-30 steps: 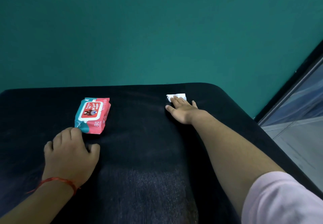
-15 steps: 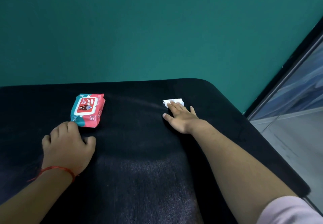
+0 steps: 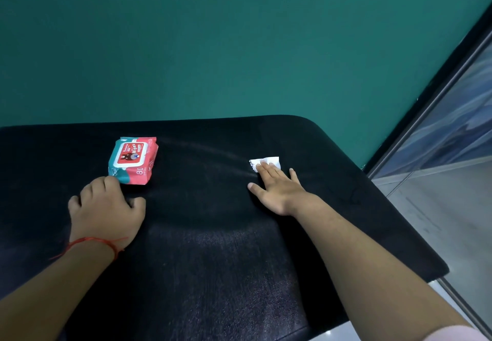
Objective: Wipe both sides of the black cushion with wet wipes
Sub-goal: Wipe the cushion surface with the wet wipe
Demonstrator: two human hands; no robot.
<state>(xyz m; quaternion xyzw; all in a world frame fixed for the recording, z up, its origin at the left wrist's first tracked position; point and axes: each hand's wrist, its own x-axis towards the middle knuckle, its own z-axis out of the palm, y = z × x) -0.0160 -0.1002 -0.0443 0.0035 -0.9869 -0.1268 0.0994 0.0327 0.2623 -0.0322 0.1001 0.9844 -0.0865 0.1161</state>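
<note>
The right hand [image 3: 277,189], fingers straight, pressed the wet wipe [image 3: 266,161] at its 12 o'clock onto the black cushion [image 3: 213,260], most of whose top spread toward 9 o'clock, where the left hand [image 3: 106,207] rested loosely curled, empty.

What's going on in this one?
A person is wiping the top of a black cushion. The right hand presses a white wet wipe flat on it near the far right corner, fingers straight. The left hand rests on the cushion with loosely curled fingers, just in front of the pack of wipes, holding nothing.
</note>
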